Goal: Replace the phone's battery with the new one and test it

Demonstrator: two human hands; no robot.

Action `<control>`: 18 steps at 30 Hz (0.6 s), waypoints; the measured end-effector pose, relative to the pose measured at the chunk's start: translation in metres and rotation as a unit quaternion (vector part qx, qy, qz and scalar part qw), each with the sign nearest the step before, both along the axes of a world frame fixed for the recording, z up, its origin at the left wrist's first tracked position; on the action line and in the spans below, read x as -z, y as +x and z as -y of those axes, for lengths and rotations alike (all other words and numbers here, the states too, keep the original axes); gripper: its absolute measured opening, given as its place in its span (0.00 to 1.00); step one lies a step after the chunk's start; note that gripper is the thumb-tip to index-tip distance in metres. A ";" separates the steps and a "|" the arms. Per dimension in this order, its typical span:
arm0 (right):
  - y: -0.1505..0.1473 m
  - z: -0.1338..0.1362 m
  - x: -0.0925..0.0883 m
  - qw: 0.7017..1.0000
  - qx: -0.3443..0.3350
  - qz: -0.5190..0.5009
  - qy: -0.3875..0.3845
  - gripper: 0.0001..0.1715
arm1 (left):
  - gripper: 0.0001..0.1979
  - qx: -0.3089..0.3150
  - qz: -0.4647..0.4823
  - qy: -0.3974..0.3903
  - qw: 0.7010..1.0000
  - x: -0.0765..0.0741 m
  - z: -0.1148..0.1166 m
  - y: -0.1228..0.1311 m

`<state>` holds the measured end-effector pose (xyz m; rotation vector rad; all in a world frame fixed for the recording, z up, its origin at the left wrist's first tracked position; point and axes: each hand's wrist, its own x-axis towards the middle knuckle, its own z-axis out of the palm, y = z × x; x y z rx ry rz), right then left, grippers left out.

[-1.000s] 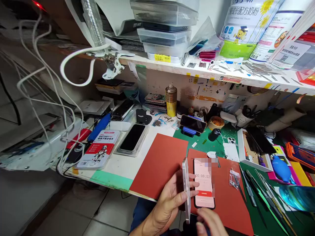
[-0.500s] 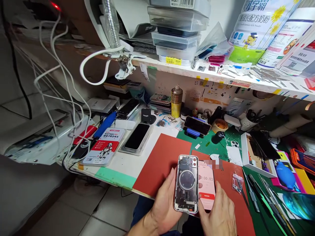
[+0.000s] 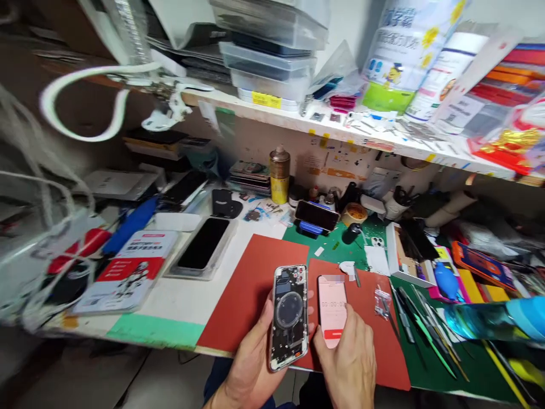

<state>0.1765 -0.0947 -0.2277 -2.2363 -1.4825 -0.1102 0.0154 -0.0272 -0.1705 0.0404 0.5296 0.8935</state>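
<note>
Head view: left fingers [image 3: 311, 328] around tilted phone [image 3: 289, 318]

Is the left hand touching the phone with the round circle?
Touching. The head view shows the left hand gripping that phone, the thumb against one edge and fingertips poking past the other.

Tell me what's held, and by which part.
The left hand holds the dark-backed phone by its long sides; whether the right hand grips the lit phone is unclear.
</note>
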 end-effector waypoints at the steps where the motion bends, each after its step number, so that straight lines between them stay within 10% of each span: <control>1: 0.000 0.000 -0.003 1.000 0.000 -0.013 0.006 0.34 | 0.19 0.009 -0.006 0.001 1.000 0.000 0.000 0.000; 11: 0.067 0.005 -0.046 0.991 0.100 -0.052 0.068 0.38 | 0.23 0.062 -0.084 0.022 0.994 0.015 -0.003 -0.003; 18: 0.184 -0.077 -0.065 0.986 0.155 -0.056 -0.020 0.32 | 0.26 0.085 -0.084 0.034 0.992 0.024 0.001 -0.002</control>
